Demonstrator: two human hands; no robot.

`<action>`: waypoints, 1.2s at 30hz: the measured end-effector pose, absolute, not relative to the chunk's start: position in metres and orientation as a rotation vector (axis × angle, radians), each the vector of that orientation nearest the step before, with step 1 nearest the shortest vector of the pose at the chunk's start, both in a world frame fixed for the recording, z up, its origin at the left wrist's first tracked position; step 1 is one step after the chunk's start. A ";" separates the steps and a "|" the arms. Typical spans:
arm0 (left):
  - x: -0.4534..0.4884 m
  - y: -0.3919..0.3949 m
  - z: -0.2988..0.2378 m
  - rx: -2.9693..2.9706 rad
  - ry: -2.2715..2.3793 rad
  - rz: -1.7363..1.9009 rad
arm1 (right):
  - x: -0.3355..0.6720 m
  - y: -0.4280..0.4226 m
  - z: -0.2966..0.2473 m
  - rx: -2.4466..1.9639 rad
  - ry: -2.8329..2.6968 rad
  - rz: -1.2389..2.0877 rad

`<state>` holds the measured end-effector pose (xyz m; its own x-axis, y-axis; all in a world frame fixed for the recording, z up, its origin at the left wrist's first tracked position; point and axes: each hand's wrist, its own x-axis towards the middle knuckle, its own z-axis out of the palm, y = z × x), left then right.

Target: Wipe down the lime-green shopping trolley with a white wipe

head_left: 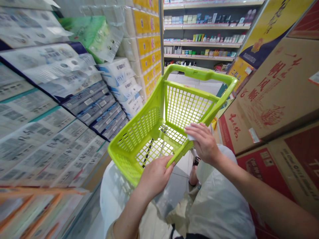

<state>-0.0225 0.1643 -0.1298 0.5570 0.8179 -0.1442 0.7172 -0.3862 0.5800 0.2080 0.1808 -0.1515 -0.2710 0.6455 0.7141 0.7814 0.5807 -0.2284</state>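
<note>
A lime-green plastic shopping basket (139, 132) is tilted in front of me, its open side facing up and left, nothing inside. My left hand (155, 174) grips the basket's near rim from below, fingers curled round the edge. My right hand (203, 142) rests on the right part of the same rim, fingers pressed on a small white cloth or paper (190, 132) against the plastic. The green handle (199, 73) stands at the far end.
Packs of tissue paper (62, 99) are stacked on shelves at left. Large cardboard cartons (276, 93) with red print line the right. Shelves of small goods (204, 36) stand at the aisle's far end. A white plastic bag (219, 205) lies over my lap.
</note>
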 end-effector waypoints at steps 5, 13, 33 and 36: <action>-0.023 0.165 -0.129 2.190 1.341 0.131 | 0.169 0.161 -0.158 -0.779 -2.242 -0.096; -0.026 0.165 -0.130 2.121 1.244 0.208 | 0.198 0.182 -0.150 -1.190 -1.941 -0.246; -0.025 0.167 -0.134 2.117 1.309 0.175 | 0.178 0.169 -0.154 -0.828 -2.305 -0.096; -0.025 0.167 -0.133 2.097 1.227 0.242 | 0.196 0.182 -0.151 -1.041 -2.155 -0.185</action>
<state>-0.0252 0.1673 -0.1326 0.5368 0.8256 -0.1740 0.6980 -0.3187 0.6413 0.1957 0.1822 -0.1508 -0.4109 0.6247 0.6640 0.7286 0.6628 -0.1727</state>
